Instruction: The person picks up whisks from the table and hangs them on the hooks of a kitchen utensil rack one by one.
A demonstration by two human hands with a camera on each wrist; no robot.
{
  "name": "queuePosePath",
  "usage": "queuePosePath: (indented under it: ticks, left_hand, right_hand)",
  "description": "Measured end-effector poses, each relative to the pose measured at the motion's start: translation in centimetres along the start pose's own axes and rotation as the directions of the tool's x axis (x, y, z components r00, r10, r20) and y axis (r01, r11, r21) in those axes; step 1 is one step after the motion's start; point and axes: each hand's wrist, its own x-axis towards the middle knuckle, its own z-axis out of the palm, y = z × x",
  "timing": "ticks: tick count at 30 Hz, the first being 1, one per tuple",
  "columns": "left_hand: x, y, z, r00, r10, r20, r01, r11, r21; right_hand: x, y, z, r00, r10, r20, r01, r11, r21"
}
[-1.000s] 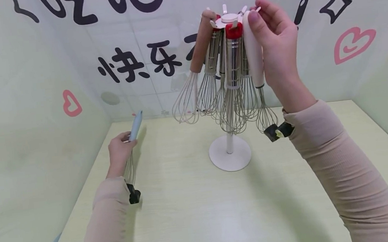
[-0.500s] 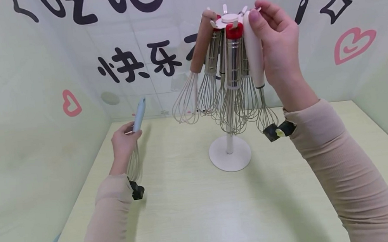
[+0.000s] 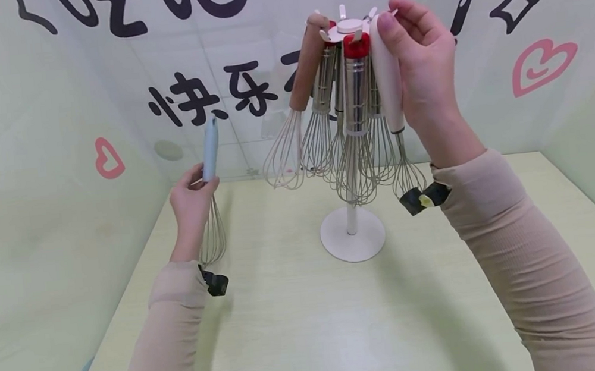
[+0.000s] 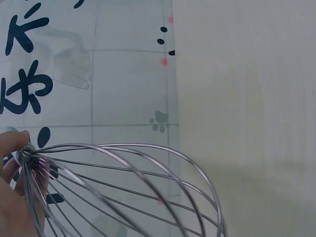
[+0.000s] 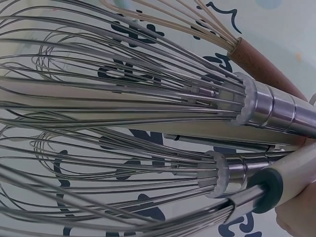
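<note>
My left hand (image 3: 191,198) grips a whisk by the lower end of its light blue handle (image 3: 210,149), handle up and wire loops hanging down above the table. Its wires fan out large in the left wrist view, from the neck (image 4: 28,154) by the fingers. My right hand (image 3: 427,59) pinches the top of a white-handled whisk (image 3: 388,75) at the right side of a white hanging rack (image 3: 349,26). In the right wrist view this whisk's white handle (image 5: 301,165) and dark collar are close in front. Beside it on the rack hang several more whisks.
One hanging whisk has a brown wooden handle (image 3: 306,68); a steel-handled one (image 3: 355,93) has a red top. The rack's round white base (image 3: 353,246) stands on the pale table (image 3: 300,328). Behind it is a wall sheet (image 3: 251,148) with black lettering.
My left hand has raised the blue-handled whisk, moving up and slightly right. My right hand stays at the top of the white-handled whisk on the rack.
</note>
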Motion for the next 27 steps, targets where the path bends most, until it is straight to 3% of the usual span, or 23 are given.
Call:
queuePosePath:
  ticks: [5, 12, 21, 27]
  left_hand:
    - [-0.5, 2.0, 0.4, 0.999, 0.022, -0.027, -0.025, 0.993, -0.116]
    - [-1.6, 4.6, 1.2, 0.997, 0.071, -0.035, -0.078, 0.962, -0.263]
    - [-3.1, 7.0, 1.7, 0.98, 0.194, -0.038, -0.196, 0.923, -0.331]
    - [-3.9, 8.3, 1.9, 0.97, 0.235, -0.065, -0.241, 0.887, -0.395]
  right_hand:
    - [0.1, 0.2, 0.0, 1.0, -0.004, -0.007, 0.004, 1.0, 0.01]
    - [0.1, 0.2, 0.0, 1.0, -0.008, -0.016, 0.008, 1.0, 0.017]
    - [-0.2, 0.5, 0.4, 0.999, -0.036, -0.029, 0.035, 0.999, -0.008]
    - [-0.5, 0.8, 0.8, 0.996, -0.073, -0.045, 0.071, 0.997, -0.035]
